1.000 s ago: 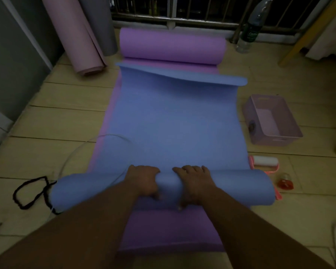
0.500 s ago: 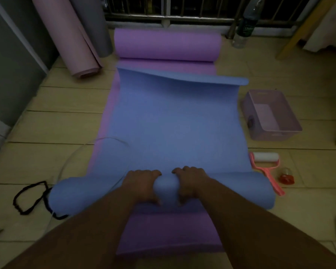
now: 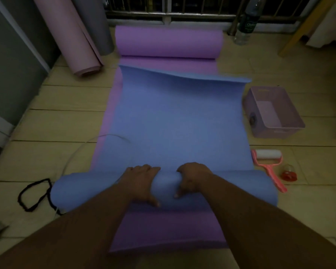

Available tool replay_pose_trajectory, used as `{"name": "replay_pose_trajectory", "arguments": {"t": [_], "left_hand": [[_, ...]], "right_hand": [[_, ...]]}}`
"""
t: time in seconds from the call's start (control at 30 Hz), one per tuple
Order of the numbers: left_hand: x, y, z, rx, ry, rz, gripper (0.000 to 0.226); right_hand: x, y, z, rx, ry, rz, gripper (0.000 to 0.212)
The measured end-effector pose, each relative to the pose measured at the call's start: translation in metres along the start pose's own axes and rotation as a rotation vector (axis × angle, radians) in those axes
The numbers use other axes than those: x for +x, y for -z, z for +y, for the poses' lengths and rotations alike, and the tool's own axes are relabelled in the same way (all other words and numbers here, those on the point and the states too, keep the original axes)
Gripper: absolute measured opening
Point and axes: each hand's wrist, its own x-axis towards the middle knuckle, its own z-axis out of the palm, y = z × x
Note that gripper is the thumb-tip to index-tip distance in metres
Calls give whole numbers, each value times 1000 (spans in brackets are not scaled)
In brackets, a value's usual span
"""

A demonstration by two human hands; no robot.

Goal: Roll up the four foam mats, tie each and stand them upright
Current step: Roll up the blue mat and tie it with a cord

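Observation:
A blue foam mat (image 3: 175, 121) lies flat on a purple mat (image 3: 163, 232), its near end rolled into a thick roll (image 3: 241, 187) across the floor. My left hand (image 3: 142, 181) and my right hand (image 3: 192, 177) grip the middle of that roll, fingers over its top, thumbs toward me. The purple mat's far end is curled into a roll (image 3: 169, 42) by the railing. A pink rolled mat (image 3: 72, 33) and a grey rolled mat (image 3: 101, 22) lean upright at the back left. A black cord loop (image 3: 33, 195) lies left of the blue roll.
On the wooden floor to the right sit a pink plastic basket (image 3: 273, 113), a pink lint roller (image 3: 268, 162) and a small red tape dispenser (image 3: 288, 172). A plastic bottle (image 3: 246, 22) stands by the railing. A clear tube (image 3: 80, 152) curves at the left. A grey wall closes the left side.
The blue roll has advanced slightly away from me over the flat mat, my hands shifting forward on it. More of the purple mat shows near me.

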Motion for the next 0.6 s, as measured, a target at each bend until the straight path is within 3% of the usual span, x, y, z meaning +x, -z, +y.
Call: {"name": "replay_pose_trajectory", "arguments": {"t": [0.13,0.23,0.47,0.6], "left_hand": [[4,3,6,-10,27,-35,96],[10,7,7,-23,54,-33,86],[21,9,8,-188,117,-150,90],[18,0,7,-281,111,-200,87]], "right_hand": [[-4,-5,0,-25,17,-94,98],[-10,-14,1,-60,24,25,107],[-17,-10,2,-21,104,141,83],[-18,-22,4,-124,98,30,104]]}}
